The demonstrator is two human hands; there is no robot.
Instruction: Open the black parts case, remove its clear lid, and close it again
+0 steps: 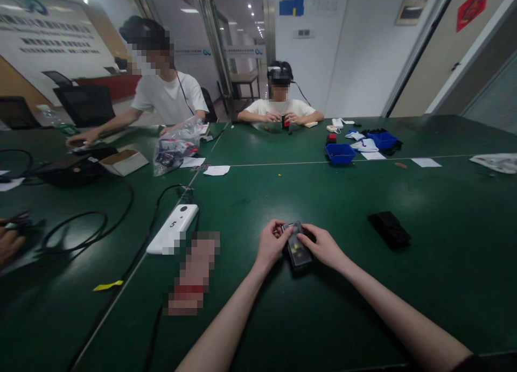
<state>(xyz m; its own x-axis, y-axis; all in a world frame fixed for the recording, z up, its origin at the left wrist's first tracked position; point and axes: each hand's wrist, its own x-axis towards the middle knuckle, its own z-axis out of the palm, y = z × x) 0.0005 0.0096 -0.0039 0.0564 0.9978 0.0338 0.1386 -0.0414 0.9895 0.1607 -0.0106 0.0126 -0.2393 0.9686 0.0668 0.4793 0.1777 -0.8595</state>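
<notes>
Both hands (271, 244) hold dark case (299, 254) from sides, thumbs on top.

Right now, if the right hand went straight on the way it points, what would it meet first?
The dark box it holds; beyond that, probably the left hand, though depth is unclear.

A black numeral 5 (173, 224) marks a white device (180, 217) at near left. On the far left wall sign (56, 60), dark lettering (56, 41) beneath a blue-green logo (30, 3) is too blurred to read, as is the red door sign (472, 7) at far right.
</notes>
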